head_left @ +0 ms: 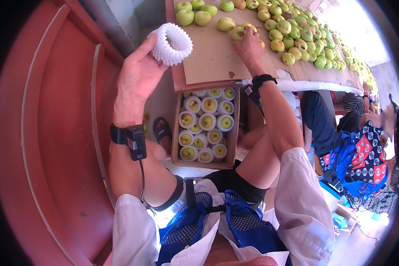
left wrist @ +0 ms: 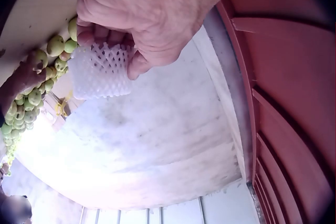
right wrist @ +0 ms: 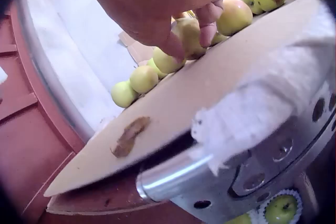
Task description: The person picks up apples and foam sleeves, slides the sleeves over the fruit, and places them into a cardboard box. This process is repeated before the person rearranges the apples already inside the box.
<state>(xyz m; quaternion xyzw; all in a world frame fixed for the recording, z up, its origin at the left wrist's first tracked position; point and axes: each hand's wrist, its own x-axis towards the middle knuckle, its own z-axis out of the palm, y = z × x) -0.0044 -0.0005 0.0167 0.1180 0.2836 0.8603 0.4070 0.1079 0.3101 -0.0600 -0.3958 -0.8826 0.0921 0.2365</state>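
Foam sleeve (head_left: 165,51) in left hand (head_left: 139,77), mouth upward, long axis tilted.

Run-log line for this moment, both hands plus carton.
left hand: grip on empty foam sleeve | right hand: pinching apple | carton: holds sleeved apples

We hold our left hand (head_left: 139,80) palm toward our head, thumb and fingers curled in a grip, while our right hand (head_left: 251,49) pinches with bent fingers, both forearms (head_left: 284,113) reaching back behind the fingertips.
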